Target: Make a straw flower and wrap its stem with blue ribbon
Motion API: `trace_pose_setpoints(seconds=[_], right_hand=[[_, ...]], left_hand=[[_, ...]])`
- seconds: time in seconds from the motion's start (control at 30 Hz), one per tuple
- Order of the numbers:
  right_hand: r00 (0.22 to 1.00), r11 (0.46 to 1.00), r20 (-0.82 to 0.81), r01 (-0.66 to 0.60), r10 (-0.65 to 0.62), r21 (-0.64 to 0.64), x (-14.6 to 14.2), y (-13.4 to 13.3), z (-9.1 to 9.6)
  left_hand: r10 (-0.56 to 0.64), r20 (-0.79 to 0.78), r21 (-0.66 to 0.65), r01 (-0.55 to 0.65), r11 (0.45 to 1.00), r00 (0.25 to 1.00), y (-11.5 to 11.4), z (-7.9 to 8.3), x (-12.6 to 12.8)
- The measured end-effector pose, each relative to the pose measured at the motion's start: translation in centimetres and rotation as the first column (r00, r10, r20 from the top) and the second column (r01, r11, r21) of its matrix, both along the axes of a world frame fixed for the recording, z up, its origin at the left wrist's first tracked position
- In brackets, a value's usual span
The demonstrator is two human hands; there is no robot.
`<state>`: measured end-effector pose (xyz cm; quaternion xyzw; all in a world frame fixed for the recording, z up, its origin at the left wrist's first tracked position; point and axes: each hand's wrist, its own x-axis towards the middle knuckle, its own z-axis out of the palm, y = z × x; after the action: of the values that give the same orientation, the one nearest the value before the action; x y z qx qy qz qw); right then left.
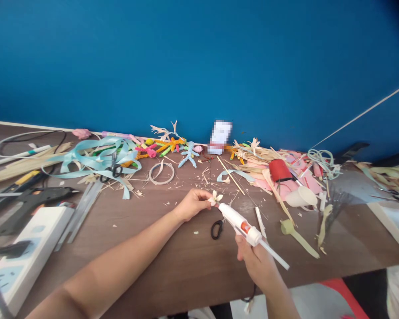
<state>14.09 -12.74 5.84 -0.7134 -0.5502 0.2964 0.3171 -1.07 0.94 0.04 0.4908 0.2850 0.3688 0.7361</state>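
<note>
My left hand (193, 204) pinches a small cream straw flower (216, 197) just above the brown table (173, 261). My right hand (256, 261) is wrapped round a white glue gun (240, 223), a glue stick jutting from its back. The gun's nozzle points up-left and touches the flower. Black scissors (217, 229) lie on the table right under the gun.
A white power strip (26, 254), a black glue gun (33, 199) and a metal ruler lie at the left. Light blue ribbon (96, 157), colourful pipe-cleaner figures (168, 148), straw scraps, a red cup (279, 169) and a white cup (301, 196) crowd the back by the blue wall. Another person's hand shows at far right.
</note>
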Motion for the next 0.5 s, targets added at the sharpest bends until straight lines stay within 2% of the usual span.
trace_pose_setpoints(seconds=[0.1,0.2,0.4,0.5], right_hand=[[0.998,0.998,-0.008,0.057,-0.057,0.029,-0.1,-0.2,-0.5],[0.997,0.998,-0.048,0.059,-0.058,0.016,-0.2,-0.3,-0.6],[0.991,0.995,-0.100,-0.092,0.090,-0.024,0.2,0.1,0.7],[0.991,0.992,-0.101,-0.098,0.090,-0.077,0.5,0.3,0.9]], left_hand=[[0.003,-0.008,-0.004,-0.003,1.000,1.000,0.0,0.1,0.0],[0.005,-0.002,-0.006,-0.005,1.000,1.000,0.0,0.1,0.0],[-0.028,0.017,-0.017,0.028,0.999,0.999,0.0,-0.1,0.0],[-0.042,0.021,-0.025,0.042,0.999,0.999,0.0,0.0,0.0]])
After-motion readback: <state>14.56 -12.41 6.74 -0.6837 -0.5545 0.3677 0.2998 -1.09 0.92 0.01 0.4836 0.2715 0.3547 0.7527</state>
